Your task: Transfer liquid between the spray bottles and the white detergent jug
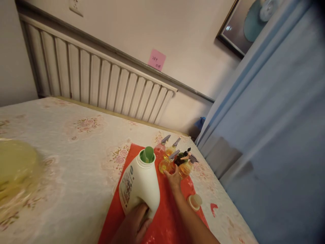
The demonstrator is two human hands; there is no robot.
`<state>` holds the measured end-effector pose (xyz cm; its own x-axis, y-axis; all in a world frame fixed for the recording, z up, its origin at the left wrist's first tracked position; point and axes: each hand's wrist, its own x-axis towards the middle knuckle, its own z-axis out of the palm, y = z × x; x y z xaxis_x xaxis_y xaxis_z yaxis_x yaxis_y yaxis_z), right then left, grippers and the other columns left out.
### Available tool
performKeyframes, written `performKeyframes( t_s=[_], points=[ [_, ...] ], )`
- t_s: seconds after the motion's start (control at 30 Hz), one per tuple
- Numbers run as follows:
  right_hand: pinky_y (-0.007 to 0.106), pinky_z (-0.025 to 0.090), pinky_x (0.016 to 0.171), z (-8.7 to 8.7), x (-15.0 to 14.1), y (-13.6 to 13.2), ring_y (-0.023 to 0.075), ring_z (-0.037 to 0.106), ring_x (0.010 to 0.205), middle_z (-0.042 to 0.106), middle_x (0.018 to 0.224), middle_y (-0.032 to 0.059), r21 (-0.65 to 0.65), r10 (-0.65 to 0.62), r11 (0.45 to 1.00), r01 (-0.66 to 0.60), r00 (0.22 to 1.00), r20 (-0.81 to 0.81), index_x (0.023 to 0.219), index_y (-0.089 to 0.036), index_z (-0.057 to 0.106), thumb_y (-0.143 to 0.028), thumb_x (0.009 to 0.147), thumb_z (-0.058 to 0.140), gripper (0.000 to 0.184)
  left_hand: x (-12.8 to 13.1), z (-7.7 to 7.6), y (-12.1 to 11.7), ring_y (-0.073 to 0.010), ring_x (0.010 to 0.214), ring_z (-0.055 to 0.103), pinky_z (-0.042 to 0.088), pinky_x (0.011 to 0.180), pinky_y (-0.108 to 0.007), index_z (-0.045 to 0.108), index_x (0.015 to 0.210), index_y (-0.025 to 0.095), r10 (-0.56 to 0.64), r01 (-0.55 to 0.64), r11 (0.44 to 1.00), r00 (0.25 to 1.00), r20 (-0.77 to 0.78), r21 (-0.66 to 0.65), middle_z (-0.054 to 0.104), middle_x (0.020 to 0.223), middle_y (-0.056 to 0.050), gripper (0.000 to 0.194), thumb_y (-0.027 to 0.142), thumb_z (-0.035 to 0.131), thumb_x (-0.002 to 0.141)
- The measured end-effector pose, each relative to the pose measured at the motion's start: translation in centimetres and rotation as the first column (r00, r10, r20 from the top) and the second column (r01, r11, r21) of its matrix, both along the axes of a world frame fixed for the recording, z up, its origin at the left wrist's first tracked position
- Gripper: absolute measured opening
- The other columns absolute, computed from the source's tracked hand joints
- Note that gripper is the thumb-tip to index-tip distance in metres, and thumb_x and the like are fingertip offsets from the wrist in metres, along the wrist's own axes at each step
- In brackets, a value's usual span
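My left hand (pixel 135 225) grips the base of a white detergent jug (pixel 139 184), which stands uncapped on a red mat (pixel 167 217) with its green pour spout (pixel 148 154) showing. My right hand (pixel 173 178) reaches forward to a cluster of small spray bottles with yellow liquid (pixel 175 159), its fingers closed around one small bottle (pixel 169 166). A round cream cap (pixel 195 201) lies on the mat just right of my right forearm.
The mat lies on a table covered by a floral cloth (pixel 76 152). A yellow translucent object (pixel 15 169) sits blurred at the left. A white radiator (pixel 101 81) lines the wall behind; a blue curtain (pixel 266 135) hangs at the right.
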<state>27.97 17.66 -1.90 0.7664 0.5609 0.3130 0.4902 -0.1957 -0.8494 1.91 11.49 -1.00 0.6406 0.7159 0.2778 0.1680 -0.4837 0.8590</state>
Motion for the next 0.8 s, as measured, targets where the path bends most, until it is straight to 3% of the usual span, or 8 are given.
performKeyframes(
  t_s=[0.17, 0.33, 0.47, 0.63, 0.8],
  points=[
    [0.040, 0.049, 0.088, -0.8, 0.3, 2.1, 0.0341, 0.063, 0.105, 0.066, 0.113, 0.0186, -0.021, -0.027, 0.999, 0.028, 0.999, 0.037, 0.114, -0.011, 0.055, -0.036, 0.052, 0.077, 0.070, -0.1, 0.1, 0.1, -0.0215, 0.095, 0.067, 0.052, 0.086, -0.025, 0.061, 0.102, 0.024, 0.012, -0.011, 0.999, 0.999, -0.031, 0.038, 0.072, 0.101, -0.006, 0.019, 0.026, 0.051, 0.087],
    [0.031, 0.052, 0.075, -1.3, -0.1, 3.2, 0.0283, 0.066, 0.097, 0.070, 0.100, 0.0099, -0.017, -0.042, 0.999, 0.043, 0.997, 0.067, 0.105, -0.016, 0.056, -0.034, 0.057, 0.073, 0.053, -0.1, -0.6, 0.3, -0.0230, 0.099, 0.067, 0.052, 0.091, -0.027, 0.061, 0.113, 0.026, 0.025, -0.023, 0.998, 0.999, -0.030, 0.055, 0.071, 0.110, -0.007, 0.029, 0.025, 0.054, 0.084],
    [0.035, 0.052, 0.077, -1.7, 0.0, 3.4, 0.0303, 0.067, 0.093, 0.070, 0.096, 0.0091, -0.021, -0.053, 0.998, 0.055, 0.995, 0.087, 0.101, -0.018, 0.058, -0.037, 0.056, 0.073, 0.051, -0.2, -0.8, 0.2, -0.0246, 0.103, 0.065, 0.052, 0.093, -0.029, 0.062, 0.114, 0.026, 0.038, -0.037, 0.998, 0.999, -0.011, 0.045, 0.071, 0.113, -0.007, 0.030, 0.027, 0.055, 0.084],
    [0.043, 0.049, 0.089, -1.5, 0.0, 1.6, 0.0342, 0.063, 0.103, 0.067, 0.110, 0.0175, 0.000, -0.007, 1.000, 0.007, 0.994, 0.106, 0.111, -0.013, 0.056, -0.038, 0.056, 0.072, 0.062, 0.1, -1.2, 0.1, -0.0248, 0.101, 0.066, 0.053, 0.091, -0.030, 0.060, 0.118, 0.027, 0.038, -0.038, 0.999, 0.999, -0.001, 0.013, 0.070, 0.114, -0.007, 0.033, 0.031, 0.052, 0.086],
    [0.040, 0.049, 0.093, 0.2, -0.8, -2.3, 0.0304, 0.064, 0.104, 0.068, 0.111, 0.0144, 0.018, 0.118, 0.993, -0.120, 0.988, 0.095, 0.116, -0.013, 0.055, -0.034, 0.056, 0.073, 0.065, 0.0, -2.8, -0.6, -0.0248, 0.091, 0.070, 0.057, 0.080, -0.031, 0.058, 0.116, 0.024, 0.141, -0.141, 0.989, 0.990, -0.014, 0.034, 0.073, 0.105, -0.008, 0.031, 0.035, 0.052, 0.087]
  ],
)
